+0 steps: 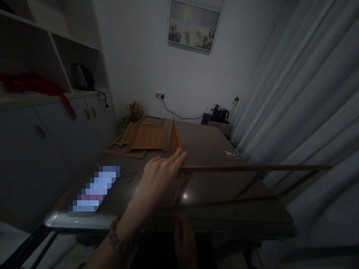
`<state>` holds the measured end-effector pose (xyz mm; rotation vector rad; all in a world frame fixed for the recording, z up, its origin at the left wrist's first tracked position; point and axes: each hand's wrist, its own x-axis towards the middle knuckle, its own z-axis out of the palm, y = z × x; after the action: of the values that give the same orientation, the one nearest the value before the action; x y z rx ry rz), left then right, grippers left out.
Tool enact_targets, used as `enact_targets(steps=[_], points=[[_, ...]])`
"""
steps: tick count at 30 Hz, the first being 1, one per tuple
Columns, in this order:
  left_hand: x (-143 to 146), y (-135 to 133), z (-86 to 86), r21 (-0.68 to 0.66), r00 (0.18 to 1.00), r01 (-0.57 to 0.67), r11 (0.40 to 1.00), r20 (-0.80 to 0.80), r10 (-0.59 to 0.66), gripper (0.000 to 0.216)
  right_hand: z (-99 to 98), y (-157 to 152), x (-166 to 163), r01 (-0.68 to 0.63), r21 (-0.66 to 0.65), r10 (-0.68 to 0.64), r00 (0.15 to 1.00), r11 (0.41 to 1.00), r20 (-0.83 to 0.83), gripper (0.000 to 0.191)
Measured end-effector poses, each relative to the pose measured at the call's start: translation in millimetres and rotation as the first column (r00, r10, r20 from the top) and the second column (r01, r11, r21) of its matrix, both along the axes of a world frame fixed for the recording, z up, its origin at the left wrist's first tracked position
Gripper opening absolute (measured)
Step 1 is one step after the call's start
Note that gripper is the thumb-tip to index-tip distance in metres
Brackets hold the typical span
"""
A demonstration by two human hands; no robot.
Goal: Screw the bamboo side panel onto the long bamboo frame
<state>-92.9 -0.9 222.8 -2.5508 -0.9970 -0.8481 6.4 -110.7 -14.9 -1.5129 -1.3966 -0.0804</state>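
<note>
Wooden frame [246,168], propped on edge on the table [213,145], is steadied at its top corner by left hand [161,179], fingers pressed together around the rail. Right hand [183,239] sits at 6 o'clock, its fingers too dim to read.

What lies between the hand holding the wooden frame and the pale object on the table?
A few small screws lie on the table beside the left hand, shown in the head view.

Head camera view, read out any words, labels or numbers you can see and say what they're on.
Nothing is readable.
White marks on the table: too small.
Pixelated patch on the table: blurred.
Wooden frame in the left hand: no lettering shows.
</note>
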Motion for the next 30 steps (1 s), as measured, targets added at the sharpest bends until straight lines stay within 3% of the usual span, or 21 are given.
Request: enact_targets(steps=[7,12,20,24,27,30], points=[[0.2,0.8,-0.9,0.004,1.0,-0.005,1.0,-0.01,0.005,0.054,7.9,-4.6,12.5,0.011,-0.01,-0.008,0.959,1.0,0.283,0.028],[0.2,0.4,-0.7,0.013,1.0,-0.007,1.0,-0.014,0.007,0.056,16.1,-3.8,16.2,-0.083,-0.015,0.084,0.944,0.996,0.319,0.033],[1.1,0.1,-0.9,0.017,1.0,-0.014,1.0,-0.01,0.014,0.056,14.1,-1.7,14.0,-0.068,-0.004,0.066,0.949,0.998,0.307,0.029],[0.2,0.5,-0.5,0.012,1.0,-0.011,1.0,-0.005,0.011,0.056,4.6,-0.8,5.9,-0.057,-0.007,0.057,0.985,0.998,0.161,0.028],[-0.2,0.8,-0.8,0.014,1.0,-0.007,1.0,-0.001,0.007,0.056,2.8,0.6,-4.2,-0.054,-0.043,0.052,0.996,0.998,-0.067,0.027],[-0.1,0.7,-1.2,0.018,1.0,-0.003,1.0,0.002,0.003,0.056,5.8,1.6,-13.1,-0.067,-0.118,0.027,0.95,0.991,-0.311,0.026]])
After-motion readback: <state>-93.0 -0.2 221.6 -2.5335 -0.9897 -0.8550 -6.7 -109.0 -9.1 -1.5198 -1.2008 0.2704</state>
